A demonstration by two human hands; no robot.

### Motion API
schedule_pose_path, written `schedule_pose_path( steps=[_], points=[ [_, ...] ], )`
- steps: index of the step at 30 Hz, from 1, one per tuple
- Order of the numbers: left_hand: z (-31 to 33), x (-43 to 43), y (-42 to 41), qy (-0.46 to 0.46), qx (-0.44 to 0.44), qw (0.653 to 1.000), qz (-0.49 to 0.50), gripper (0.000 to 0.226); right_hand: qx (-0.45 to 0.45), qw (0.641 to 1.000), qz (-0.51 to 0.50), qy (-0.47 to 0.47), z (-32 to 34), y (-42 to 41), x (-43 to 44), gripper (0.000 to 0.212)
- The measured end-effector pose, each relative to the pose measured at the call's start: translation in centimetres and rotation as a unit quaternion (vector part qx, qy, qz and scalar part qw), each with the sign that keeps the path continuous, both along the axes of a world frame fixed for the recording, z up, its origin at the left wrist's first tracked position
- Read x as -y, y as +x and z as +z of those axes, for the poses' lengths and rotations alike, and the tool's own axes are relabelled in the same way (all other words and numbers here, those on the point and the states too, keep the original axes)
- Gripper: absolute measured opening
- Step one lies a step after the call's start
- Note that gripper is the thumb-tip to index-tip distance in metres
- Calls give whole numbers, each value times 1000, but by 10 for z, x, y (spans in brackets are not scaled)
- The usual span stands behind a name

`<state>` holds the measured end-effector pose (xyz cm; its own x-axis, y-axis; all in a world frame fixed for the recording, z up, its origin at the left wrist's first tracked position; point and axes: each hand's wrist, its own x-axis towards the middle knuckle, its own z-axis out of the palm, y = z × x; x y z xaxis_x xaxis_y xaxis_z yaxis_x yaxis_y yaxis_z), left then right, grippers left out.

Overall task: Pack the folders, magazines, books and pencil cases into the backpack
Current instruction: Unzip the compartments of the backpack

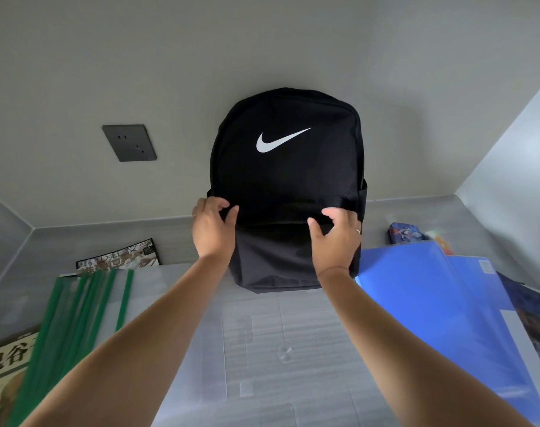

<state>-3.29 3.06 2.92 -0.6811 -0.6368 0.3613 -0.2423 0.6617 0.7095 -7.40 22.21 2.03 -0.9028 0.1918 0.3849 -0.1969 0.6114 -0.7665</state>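
At the far left edge of the surface (pixel 59 241), a book (pixel 7 362) with large black characters on a pale cover lies flat, partly cut off by the frame. Over its right side lie clear folders with green spines (pixel 78 309), fanned slightly apart. Behind them, near the wall, a magazine (pixel 118 257) with a black-and-white cover lies flat, its near edge hidden under the folders. A dark wall socket (pixel 129 142) sits on the wall above it.

In the middle, a translucent folder (pixel 262 349) lies on the surface under both forearms. Beyond it the black backpack (pixel 287 167) stands upright against the wall, its white swoosh facing the camera and its zips closed as far as can be seen. The left hand (pixel 211 229) pinches the fabric at the left end of the front pocket's top edge, thumb and fingers curled onto it. The right hand (pixel 336 238) grips the same edge at its right end, with a ring on one finger.

To the right, blue folders (pixel 416 303) lie overlapping, their near-left corner touching the backpack's base. Behind them sits a blue printed pencil case (pixel 405 232). At the far right edge, a dark-covered magazine or book (pixel 536 318) lies partly under the blue folders.
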Motion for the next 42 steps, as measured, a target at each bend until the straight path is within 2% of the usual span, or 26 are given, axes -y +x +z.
schedule_pose_path(
  steps=[3,8,13,16,22,28,31,33,36,39,42],
  points=[
    [-7,25,2,121,25,991,56,24,-10,996,89,-15,6,11,41,17],
    [-14,46,-3,224,88,971,3,30,15,981,194,-4,6,21,101,18],
    [-14,45,-12,269,108,956,-39,18,87,978,187,-18,1,15,138,22],
    [-14,44,-11,291,67,953,-46,9,131,975,172,-50,3,10,146,24],
    [-9,39,3,262,-16,964,-40,11,185,967,167,-53,14,7,162,23],
    [-7,41,12,215,0,975,-63,11,230,956,160,-87,25,2,169,16],
    [-7,46,14,200,6,975,-98,12,224,958,172,-53,27,-2,167,14],
    [-9,52,11,179,12,980,-90,14,194,965,177,-2,26,-3,167,15],
    [-11,61,0,173,11,982,-70,29,123,974,179,60,26,-5,164,16],
    [-9,67,-14,141,22,986,-91,41,51,976,197,78,25,-8,159,14],
    [-7,68,-22,134,15,985,-110,37,-5,979,189,81,26,-13,154,11]
  ],
)
